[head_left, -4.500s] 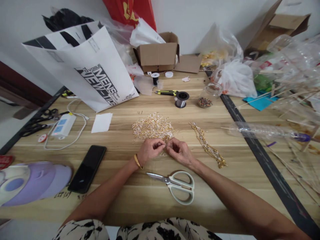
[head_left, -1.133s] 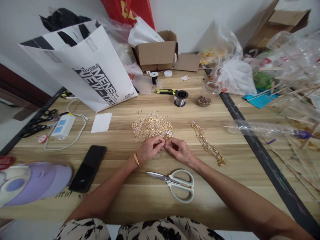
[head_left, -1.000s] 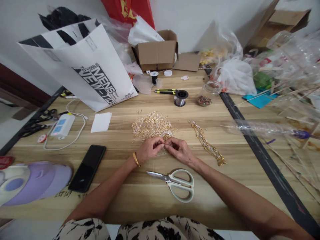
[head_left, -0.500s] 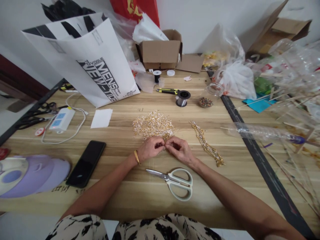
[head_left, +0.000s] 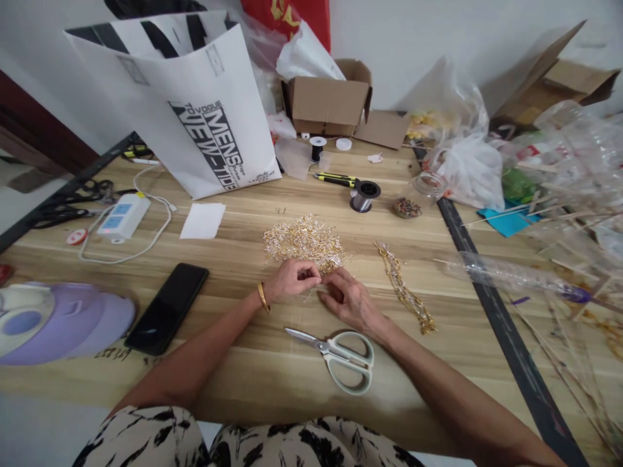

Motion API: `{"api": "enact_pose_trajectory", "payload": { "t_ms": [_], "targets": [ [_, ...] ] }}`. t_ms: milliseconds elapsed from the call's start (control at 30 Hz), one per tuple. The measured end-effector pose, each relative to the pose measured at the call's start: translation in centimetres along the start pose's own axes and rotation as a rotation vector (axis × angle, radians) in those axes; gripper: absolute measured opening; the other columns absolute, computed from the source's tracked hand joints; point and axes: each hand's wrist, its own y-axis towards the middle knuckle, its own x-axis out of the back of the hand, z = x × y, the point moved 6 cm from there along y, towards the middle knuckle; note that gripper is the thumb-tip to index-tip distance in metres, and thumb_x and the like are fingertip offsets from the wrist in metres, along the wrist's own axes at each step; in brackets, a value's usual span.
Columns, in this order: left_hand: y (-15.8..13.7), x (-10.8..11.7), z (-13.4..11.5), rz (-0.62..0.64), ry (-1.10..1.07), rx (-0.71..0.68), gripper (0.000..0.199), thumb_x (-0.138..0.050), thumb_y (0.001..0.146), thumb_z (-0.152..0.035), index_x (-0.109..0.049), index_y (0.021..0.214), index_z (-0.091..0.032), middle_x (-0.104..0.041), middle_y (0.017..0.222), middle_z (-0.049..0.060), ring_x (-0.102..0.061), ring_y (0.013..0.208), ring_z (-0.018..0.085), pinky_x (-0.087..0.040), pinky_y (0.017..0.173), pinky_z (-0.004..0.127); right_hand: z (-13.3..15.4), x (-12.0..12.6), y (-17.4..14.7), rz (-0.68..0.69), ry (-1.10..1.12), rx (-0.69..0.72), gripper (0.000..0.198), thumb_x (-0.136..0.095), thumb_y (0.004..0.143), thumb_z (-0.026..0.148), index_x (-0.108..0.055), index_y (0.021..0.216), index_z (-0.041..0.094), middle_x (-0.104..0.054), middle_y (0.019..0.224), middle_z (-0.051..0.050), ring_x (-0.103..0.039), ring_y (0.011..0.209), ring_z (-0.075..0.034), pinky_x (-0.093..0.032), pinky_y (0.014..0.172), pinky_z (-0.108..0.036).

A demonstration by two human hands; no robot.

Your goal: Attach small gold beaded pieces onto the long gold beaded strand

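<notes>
A loose pile of gold and clear beaded pieces lies on the wooden table. At its near edge my left hand, with a gold bangle on the wrist, pinches thumb and forefinger together. A short, thin beaded strand hangs just below those fingertips; its upper end is hidden. My right hand rests close beside it, thumb and fingers apart, fingertips at the pile's near right edge. Scissors with pale handles lie in front of both hands. To the right is a bundle of gold and clear beaded strands.
A phone, a power strip and white paper lie to the left. Behind the pile stand a wire spool, a jar of beads and a white paper bag. A plastic-wrapped stick lies right.
My right hand's thumb and fingers have parted and moved slightly away from my left fingertips, where they had met. My left hand keeps its pinch. The camera view has shifted a little.
</notes>
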Motion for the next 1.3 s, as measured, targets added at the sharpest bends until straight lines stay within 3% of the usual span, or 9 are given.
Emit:
{"api": "enact_pose_trajectory", "payload": {
  "t_ms": [267, 667, 867, 1067, 1300],
  "targets": [
    [0.1, 0.0, 0.1, -0.005, -0.02, 0.006, 0.015, -0.058, 0.076, -0.024, -0.061, 0.07, -0.011, -0.059, 0.063, 0.001, -0.051, 0.059, 0.009, -0.041, 0.057, 0.019, -0.3, -0.3, 0.0, 0.003, -0.018, 0.038, 0.014, -0.048, 0.087, 0.012, -0.059, 0.09, 0.019, -0.058, 0.088, -0.005, -0.056, 0.074, -0.014, -0.043, 0.069, -0.025],
    [0.2, 0.1, -0.3, -0.022, 0.069, -0.032, 0.014, -0.058, 0.077, -0.021, -0.065, 0.07, -0.011, -0.062, 0.064, 0.001, -0.051, 0.058, 0.009, -0.04, 0.056, 0.018, 0.6, -0.1, -0.2, -0.007, 0.091, -0.021, 0.013, -0.044, 0.088, 0.016, -0.056, 0.087, 0.017, -0.058, 0.071, -0.002, -0.052, 0.06, -0.012, -0.04, 0.058, -0.022],
    [0.3, 0.6, 0.1, -0.075, -0.07, 0.018, 0.013, -0.062, 0.075, -0.022, -0.065, 0.071, -0.01, -0.065, 0.071, 0.004, -0.056, 0.064, 0.011, -0.045, 0.062, 0.02, 0.2, -0.2, -0.2, 0.014, 0.113, -0.092, 0.012, -0.045, 0.087, 0.019, -0.055, 0.082, 0.017, -0.053, 0.065, 0.001, -0.048, 0.057, -0.01, -0.037, 0.056, -0.021],
    [0.1, 0.0, 1.0, -0.025, -0.298, 0.12, 0.016, -0.066, 0.072, -0.025, -0.064, 0.075, -0.009, -0.062, 0.064, 0.002, -0.054, 0.052, 0.007, -0.044, 0.052, 0.018, 0.2, -0.3, -0.3, 0.003, 0.13, -0.06, 0.01, -0.046, 0.085, 0.019, -0.055, 0.08, 0.016, -0.05, 0.062, 0.002, -0.043, 0.055, -0.009, -0.033, 0.053, -0.02],
    [0.1, -0.4, 1.0, -0.036, -0.479, 0.192, 0.021, -0.071, 0.068, -0.026, -0.062, 0.072, -0.008, -0.062, 0.061, 0.002, -0.056, 0.054, 0.007, -0.045, 0.052, 0.018, -0.1, -0.6, -0.3, -0.008, 0.183, -0.052, 0.011, -0.047, 0.085, 0.019, -0.057, 0.081, 0.016, -0.052, 0.064, 0.002, -0.042, 0.053, -0.009, -0.032, 0.051, -0.02]
  ]
}}
